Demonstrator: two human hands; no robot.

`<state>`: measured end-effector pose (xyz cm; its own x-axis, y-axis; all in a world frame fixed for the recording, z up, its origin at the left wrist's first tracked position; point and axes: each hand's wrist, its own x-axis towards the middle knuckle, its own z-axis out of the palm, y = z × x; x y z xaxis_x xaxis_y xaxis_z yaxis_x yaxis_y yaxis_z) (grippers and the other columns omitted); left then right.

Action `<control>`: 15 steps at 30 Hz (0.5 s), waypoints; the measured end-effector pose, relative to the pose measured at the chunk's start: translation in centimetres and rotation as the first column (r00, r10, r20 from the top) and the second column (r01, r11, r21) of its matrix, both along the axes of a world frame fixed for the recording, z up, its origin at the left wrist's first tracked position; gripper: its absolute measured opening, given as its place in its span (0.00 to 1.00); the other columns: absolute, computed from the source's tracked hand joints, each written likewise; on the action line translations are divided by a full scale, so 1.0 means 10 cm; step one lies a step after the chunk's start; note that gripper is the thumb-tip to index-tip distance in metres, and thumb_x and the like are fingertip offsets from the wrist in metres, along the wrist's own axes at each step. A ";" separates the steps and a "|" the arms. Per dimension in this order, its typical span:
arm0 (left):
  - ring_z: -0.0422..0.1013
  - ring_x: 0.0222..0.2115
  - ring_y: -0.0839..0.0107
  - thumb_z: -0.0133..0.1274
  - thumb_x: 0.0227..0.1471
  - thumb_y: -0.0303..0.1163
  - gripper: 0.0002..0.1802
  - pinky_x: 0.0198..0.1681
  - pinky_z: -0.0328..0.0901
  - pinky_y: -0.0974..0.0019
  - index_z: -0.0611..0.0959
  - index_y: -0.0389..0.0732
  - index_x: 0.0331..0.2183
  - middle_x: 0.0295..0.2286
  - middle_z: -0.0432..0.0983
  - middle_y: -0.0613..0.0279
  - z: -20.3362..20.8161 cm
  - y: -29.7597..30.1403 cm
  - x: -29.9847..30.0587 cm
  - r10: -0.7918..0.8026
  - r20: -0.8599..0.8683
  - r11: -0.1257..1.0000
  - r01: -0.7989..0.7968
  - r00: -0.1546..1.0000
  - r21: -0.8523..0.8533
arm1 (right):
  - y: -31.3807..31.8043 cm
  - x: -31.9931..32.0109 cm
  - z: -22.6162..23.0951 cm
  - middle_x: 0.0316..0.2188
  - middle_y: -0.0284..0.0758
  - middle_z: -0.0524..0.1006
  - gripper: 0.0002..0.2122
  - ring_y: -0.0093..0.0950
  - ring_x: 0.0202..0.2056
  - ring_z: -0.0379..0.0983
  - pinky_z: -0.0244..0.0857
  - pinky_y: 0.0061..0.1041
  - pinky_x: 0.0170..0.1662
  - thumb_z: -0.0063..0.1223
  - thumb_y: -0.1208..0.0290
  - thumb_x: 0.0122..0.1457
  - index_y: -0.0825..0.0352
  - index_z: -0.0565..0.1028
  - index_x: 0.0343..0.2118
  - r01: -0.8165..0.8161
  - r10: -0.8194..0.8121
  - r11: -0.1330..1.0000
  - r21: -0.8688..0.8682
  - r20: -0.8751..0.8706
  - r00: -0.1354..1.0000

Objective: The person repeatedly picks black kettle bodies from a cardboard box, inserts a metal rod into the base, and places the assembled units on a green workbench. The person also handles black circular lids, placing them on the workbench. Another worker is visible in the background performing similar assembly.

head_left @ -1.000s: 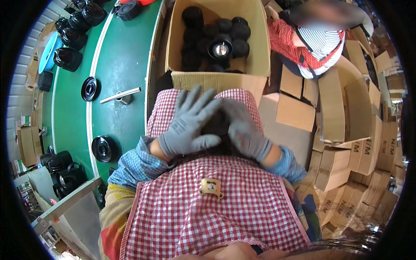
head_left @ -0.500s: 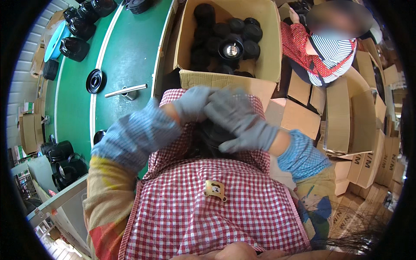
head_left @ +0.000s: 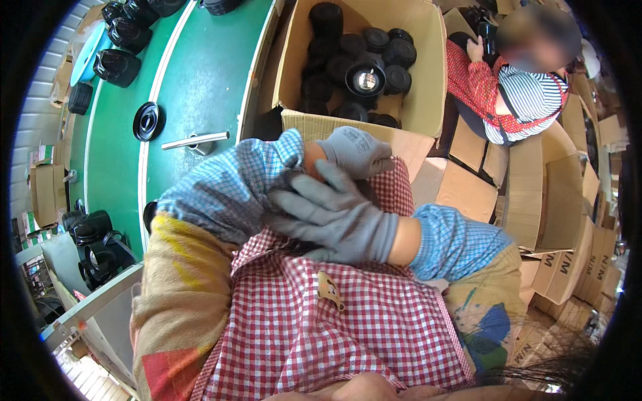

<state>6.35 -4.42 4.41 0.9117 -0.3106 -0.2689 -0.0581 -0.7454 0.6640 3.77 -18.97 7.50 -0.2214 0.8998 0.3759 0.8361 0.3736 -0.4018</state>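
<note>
My left hand (head_left: 356, 152), in a grey glove, is closed above my lap with its fingers curled; what it holds, if anything, is hidden. Crossing over the left forearm, my right hand (head_left: 341, 217) wears a darker grey glove. Its fingers are spread and a little blurred, lying by the blue checked sleeve cover (head_left: 227, 180) of my left arm. Between the hands a dark patch shows, too covered to name. Just ahead stands an open cardboard box (head_left: 428, 80) with several black round parts in it, one of them (head_left: 366, 79) with a shiny centre.
The green workbench (head_left: 194, 80) on the left carries a black ring-shaped part (head_left: 148, 121), a metal bar (head_left: 195, 140) on a stand, and black housings (head_left: 117, 68). At the right, a co-worker (head_left: 515, 100) sits near open cartons (head_left: 545, 180). More black parts (head_left: 100, 260) lie at lower left.
The hands have crossed further: my left hand has moved right, and my right hand has come left over the left forearm. The black object in my lap is now mostly covered.
</note>
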 end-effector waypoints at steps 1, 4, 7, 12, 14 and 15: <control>0.78 0.43 0.50 0.50 0.61 0.45 0.19 0.50 0.69 0.51 0.83 0.43 0.44 0.39 0.82 0.49 0.04 0.04 -0.06 -0.020 0.006 0.999 0.021 1.000 -0.041 | -0.03 0.18 -0.02 0.66 0.41 0.62 0.34 0.43 0.69 0.51 0.38 0.58 0.70 0.54 0.40 0.55 0.56 0.72 0.61 -0.034 0.032 0.995 0.091 0.019 0.999; 0.75 0.51 0.54 0.54 0.59 0.40 0.20 0.59 0.64 0.55 0.80 0.45 0.52 0.48 0.79 0.53 -0.11 0.26 -0.46 -0.029 -0.001 0.873 0.025 1.000 -0.486 | -0.33 0.80 -0.08 0.66 0.41 0.61 0.35 0.46 0.69 0.52 0.42 0.55 0.70 0.62 0.45 0.51 0.56 0.71 0.61 -0.058 0.022 0.955 -0.290 -0.124 0.992; 0.79 0.41 0.57 0.52 0.61 0.44 0.17 0.50 0.71 0.57 0.84 0.45 0.45 0.38 0.82 0.57 -0.21 0.04 -0.41 0.091 0.061 0.950 -0.068 0.994 -0.305 | -0.24 0.63 -0.05 0.70 0.39 0.57 0.32 0.44 0.71 0.46 0.35 0.53 0.72 0.60 0.47 0.54 0.55 0.72 0.61 -0.060 -0.003 0.939 -0.338 -0.184 0.983; 0.76 0.41 0.60 0.53 0.60 0.41 0.15 0.47 0.73 0.59 0.84 0.45 0.44 0.40 0.79 0.60 -0.23 0.05 -0.21 -0.060 0.293 0.986 0.102 0.954 -0.130 | -0.09 0.31 0.05 0.67 0.36 0.62 0.31 0.40 0.68 0.53 0.38 0.55 0.70 0.57 0.43 0.53 0.53 0.75 0.57 -0.030 0.030 0.994 0.109 -0.002 1.000; 0.73 0.48 0.60 0.56 0.59 0.38 0.17 0.50 0.71 0.58 0.82 0.44 0.48 0.48 0.75 0.61 -0.29 0.17 -0.44 -0.077 0.382 0.954 0.180 0.921 -0.240 | -0.24 0.72 -0.25 0.68 0.37 0.61 0.32 0.41 0.69 0.52 0.39 0.55 0.69 0.58 0.43 0.51 0.55 0.75 0.58 -0.070 0.067 0.994 -0.083 -0.041 0.997; 0.72 0.51 0.60 0.57 0.58 0.36 0.19 0.52 0.71 0.57 0.81 0.43 0.50 0.52 0.74 0.61 -0.25 0.20 -0.53 -0.080 0.419 0.931 0.218 0.904 -0.294 | -0.26 0.89 -0.30 0.68 0.37 0.61 0.33 0.42 0.69 0.51 0.40 0.56 0.68 0.58 0.43 0.51 0.55 0.75 0.58 -0.090 0.079 0.980 -0.179 -0.065 0.995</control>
<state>1.03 -2.38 1.94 0.8554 -0.4576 0.2426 -0.4588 -0.4521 0.7649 12.68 -21.61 4.55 -0.2823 0.9332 0.2223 0.7780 0.3583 -0.5161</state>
